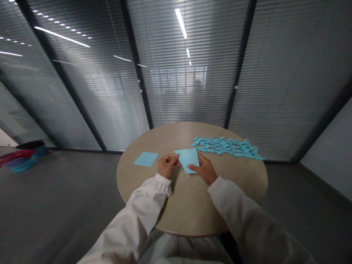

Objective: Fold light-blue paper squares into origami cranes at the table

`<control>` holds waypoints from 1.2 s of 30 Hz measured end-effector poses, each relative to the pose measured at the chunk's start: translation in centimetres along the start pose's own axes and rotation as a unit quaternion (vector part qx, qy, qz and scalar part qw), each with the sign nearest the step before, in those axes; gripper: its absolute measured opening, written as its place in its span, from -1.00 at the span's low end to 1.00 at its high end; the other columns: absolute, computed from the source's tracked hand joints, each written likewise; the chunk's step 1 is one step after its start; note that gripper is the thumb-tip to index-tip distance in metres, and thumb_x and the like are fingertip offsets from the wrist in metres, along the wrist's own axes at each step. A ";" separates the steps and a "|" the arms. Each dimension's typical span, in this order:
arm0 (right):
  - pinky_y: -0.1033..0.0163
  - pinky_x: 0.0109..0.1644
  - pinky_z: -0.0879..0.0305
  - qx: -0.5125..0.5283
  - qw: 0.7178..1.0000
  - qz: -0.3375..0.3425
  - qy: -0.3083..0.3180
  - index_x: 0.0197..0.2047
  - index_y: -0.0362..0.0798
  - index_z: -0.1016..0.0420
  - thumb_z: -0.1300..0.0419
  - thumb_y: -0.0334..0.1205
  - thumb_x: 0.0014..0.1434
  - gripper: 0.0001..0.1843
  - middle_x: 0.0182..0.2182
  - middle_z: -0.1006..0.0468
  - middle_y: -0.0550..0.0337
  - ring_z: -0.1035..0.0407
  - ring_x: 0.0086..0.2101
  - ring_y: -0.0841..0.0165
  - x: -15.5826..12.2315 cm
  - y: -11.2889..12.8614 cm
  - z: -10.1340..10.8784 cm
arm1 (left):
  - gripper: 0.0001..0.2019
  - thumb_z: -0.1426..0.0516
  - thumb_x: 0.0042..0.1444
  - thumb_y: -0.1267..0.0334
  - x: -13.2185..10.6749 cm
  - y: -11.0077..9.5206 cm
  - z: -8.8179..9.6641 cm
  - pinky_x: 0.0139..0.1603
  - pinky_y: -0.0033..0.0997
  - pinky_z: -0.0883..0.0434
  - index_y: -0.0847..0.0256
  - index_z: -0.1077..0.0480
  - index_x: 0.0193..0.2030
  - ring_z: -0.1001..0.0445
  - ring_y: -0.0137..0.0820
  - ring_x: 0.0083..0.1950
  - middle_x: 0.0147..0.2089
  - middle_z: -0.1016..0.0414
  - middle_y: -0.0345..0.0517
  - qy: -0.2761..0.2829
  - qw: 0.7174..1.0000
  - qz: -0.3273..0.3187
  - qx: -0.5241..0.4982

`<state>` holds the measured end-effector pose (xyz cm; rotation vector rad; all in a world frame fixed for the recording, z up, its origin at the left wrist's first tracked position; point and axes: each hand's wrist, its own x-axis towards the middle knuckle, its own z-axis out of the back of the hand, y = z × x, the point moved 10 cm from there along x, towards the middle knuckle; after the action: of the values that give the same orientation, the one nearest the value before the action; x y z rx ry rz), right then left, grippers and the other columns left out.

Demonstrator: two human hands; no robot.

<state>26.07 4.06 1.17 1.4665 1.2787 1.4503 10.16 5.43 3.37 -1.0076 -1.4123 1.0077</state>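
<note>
One light-blue sheet of paper (187, 158) is held near the middle of a round wooden table (192, 209), between the person's two hands. The left hand (166, 165) pinches its left edge between thumb and fingers; those fingers curl inward, so their tips are hard to make out. The right hand (205, 168) grips the right side, thumb lying on top of the paper and the other fingers mostly hidden behind it. Whether the sheet's lower edge touches the tabletop cannot be told.

Left of the left hand, a second blue sheet (146, 159) lies flat, apart from it. Beyond the right hand, folded blue paper pieces (225, 145) crowd together in rows toward the far right edge; they overlap too closely to count. Pale sleeves (150, 198) cover both wrists and run out of view at the bottom. At far left, a red and blue basin (19, 161) is blurred and cut off by the border. Reflections blur the glass wall with blinds (178, 102), including one blocky, unreadable patch.
</note>
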 end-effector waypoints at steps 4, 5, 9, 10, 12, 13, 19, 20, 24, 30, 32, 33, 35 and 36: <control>0.26 -0.33 -0.37 -0.008 1.000 -0.006 0.007 -0.24 -0.07 -0.37 -0.35 -0.23 -0.25 -0.56 -0.39 -0.52 0.22 -0.42 -0.39 0.35 0.0 0.0 -0.2 | -0.69 -0.22 -0.17 0.03 -0.1 -0.3 -0.1 -0.54 -0.54 -0.33 0.29 -0.39 -0.54 -0.32 -0.53 -0.62 -0.64 -0.38 -0.23 0.001 1.000 -0.002 0.014; 0.26 -0.33 -0.37 -0.010 1.000 -0.004 0.010 -0.25 -0.07 -0.37 -0.35 -0.24 -0.25 -0.57 -0.40 -0.52 0.22 -0.42 -0.40 0.35 0.0 -0.1 -0.2 | -0.68 -0.21 -0.15 0.03 -0.1 -0.5 -0.1 -0.54 -0.54 -0.33 0.29 -0.37 -0.57 -0.31 -0.53 -0.63 -0.65 -0.37 -0.23 0.000 1.000 -0.007 0.022; 0.26 -0.31 -0.36 -0.010 1.000 0.004 0.022 -0.23 -0.08 -0.38 -0.34 -0.23 -0.24 -0.56 -0.39 -0.52 0.23 -0.41 -0.39 0.36 0.0 -0.1 -0.4 | -0.67 -0.17 -0.09 0.02 -0.2 -0.9 0.1 -0.55 -0.55 -0.32 0.27 -0.35 -0.62 -0.31 -0.53 -0.63 -0.66 -0.36 -0.22 -0.003 0.999 -0.024 0.042; 0.25 -0.29 -0.36 -0.007 1.000 0.003 0.023 -0.21 -0.08 -0.38 -0.34 -0.23 -0.23 -0.56 -0.38 -0.53 0.22 -0.42 -0.38 0.35 0.0 -0.1 -0.4 | -0.66 -0.16 -0.07 0.02 -0.2 -0.9 0.2 -0.56 -0.55 -0.31 0.26 -0.33 -0.64 -0.31 -0.53 -0.63 -0.66 -0.36 -0.23 -0.006 0.999 -0.028 0.042; 0.24 -0.27 -0.36 -0.003 1.000 0.000 0.027 -0.21 -0.09 -0.38 -0.34 -0.24 -0.23 -0.55 -0.36 -0.53 0.20 -0.42 -0.37 0.35 0.0 -0.2 -0.5 | -0.63 -0.13 -0.04 0.03 -0.1 -1.0 0.5 -0.57 -0.55 -0.30 0.25 -0.30 -0.68 -0.30 -0.54 -0.64 -0.68 -0.34 -0.23 -0.016 0.998 -0.037 0.043; 0.24 -0.27 -0.36 -0.003 1.000 -0.001 0.029 -0.21 -0.09 -0.38 -0.34 -0.25 -0.24 -0.55 -0.36 -0.54 0.20 -0.42 -0.37 0.35 0.0 -0.2 -0.6 | -0.62 -0.12 -0.02 0.03 -0.1 -1.1 0.6 -0.57 -0.55 -0.29 0.25 -0.29 -0.70 -0.29 -0.54 -0.65 -0.69 -0.33 -0.23 -0.020 0.998 -0.041 0.046; 0.27 -0.31 -0.35 -0.009 0.999 -0.009 0.040 -0.23 -0.10 -0.38 -0.34 -0.27 -0.23 -0.58 -0.40 -0.53 0.22 -0.41 -0.41 0.38 -0.1 -0.4 -0.8 | -0.63 -0.10 -0.02 0.11 -0.2 -1.4 1.1 -0.59 -0.55 -0.27 0.25 -0.28 -0.75 -0.26 -0.55 -0.68 -0.73 -0.33 -0.23 -0.042 0.996 -0.052 0.063; 0.27 -0.31 -0.35 -0.008 0.999 -0.011 0.043 -0.24 -0.11 -0.38 -0.34 -0.27 -0.23 -0.59 -0.40 -0.52 0.22 -0.40 -0.41 0.38 -0.1 -0.4 -0.8 | -0.63 -0.10 -0.02 0.13 -0.2 -1.3 1.2 -0.59 -0.55 -0.27 0.25 -0.28 -0.76 -0.26 -0.55 -0.68 -0.73 -0.32 -0.23 -0.047 0.996 -0.053 0.062; 0.28 -0.31 -0.35 -0.005 0.998 -0.020 0.051 -0.23 -0.12 -0.37 -0.35 -0.27 -0.24 -0.56 -0.39 -0.53 0.21 -0.41 -0.39 0.38 -0.1 -0.5 -1.0 | -0.63 -0.07 -0.03 0.19 -0.1 -1.0 1.7 -0.62 -0.58 -0.26 0.26 -0.27 -0.79 -0.25 -0.56 -0.70 -0.77 -0.29 -0.24 -0.065 0.995 -0.048 0.061; 0.29 -0.32 -0.35 -0.013 0.998 -0.024 0.050 -0.22 -0.12 -0.37 -0.36 -0.26 -0.24 -0.55 -0.38 -0.54 0.20 -0.41 -0.40 0.38 -0.1 -0.6 -1.0 | -0.66 -0.06 -0.07 0.23 -0.1 -0.8 1.8 -0.64 -0.57 -0.26 0.26 -0.28 -0.81 -0.25 -0.55 -0.73 -0.78 -0.30 -0.23 -0.069 0.996 -0.028 0.054; 0.29 -0.32 -0.35 -0.016 0.998 -0.024 0.050 -0.22 -0.12 -0.38 -0.36 -0.25 -0.24 -0.54 -0.39 -0.54 0.20 -0.41 -0.40 0.37 -0.1 -0.7 -1.0 | -0.66 -0.06 -0.08 0.23 -0.2 -0.9 1.8 -0.64 -0.57 -0.26 0.26 -0.28 -0.81 -0.25 -0.55 -0.73 -0.78 -0.30 -0.23 -0.070 0.996 -0.029 0.053; 0.28 -0.31 -0.35 -0.017 0.998 -0.023 0.050 -0.21 -0.12 -0.38 -0.36 -0.24 -0.24 -0.54 -0.39 -0.54 0.20 -0.41 -0.40 0.37 -0.1 -0.7 -0.9 | -0.66 -0.06 -0.08 0.24 -0.2 -1.0 1.8 -0.64 -0.57 -0.26 0.26 -0.28 -0.81 -0.26 -0.55 -0.73 -0.78 -0.31 -0.23 -0.070 0.996 -0.029 0.053; 0.27 -0.30 -0.35 -0.020 0.998 -0.020 0.051 -0.20 -0.12 -0.38 -0.35 -0.23 -0.24 -0.53 -0.39 -0.54 0.20 -0.41 -0.39 0.37 -0.1 -0.7 -0.9 | -0.66 -0.05 -0.08 0.25 -0.3 -1.1 1.7 -0.64 -0.57 -0.26 0.26 -0.29 -0.81 -0.25 -0.54 -0.73 -0.78 -0.31 -0.22 -0.067 0.996 -0.031 0.055; 0.26 -0.30 -0.35 -0.021 0.998 -0.019 0.052 -0.20 -0.12 -0.39 -0.35 -0.23 -0.23 -0.53 -0.38 -0.54 0.20 -0.41 -0.40 0.37 -0.2 -0.7 -1.0 | -0.66 -0.05 -0.08 0.25 -0.3 -1.1 1.7 -0.64 -0.57 -0.26 0.26 -0.29 -0.81 -0.25 -0.54 -0.73 -0.79 -0.30 -0.23 -0.066 0.996 -0.032 0.057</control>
<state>25.02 3.96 0.59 1.3477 1.3243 1.5371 8.45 4.69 4.26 -0.8195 -1.4687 1.1106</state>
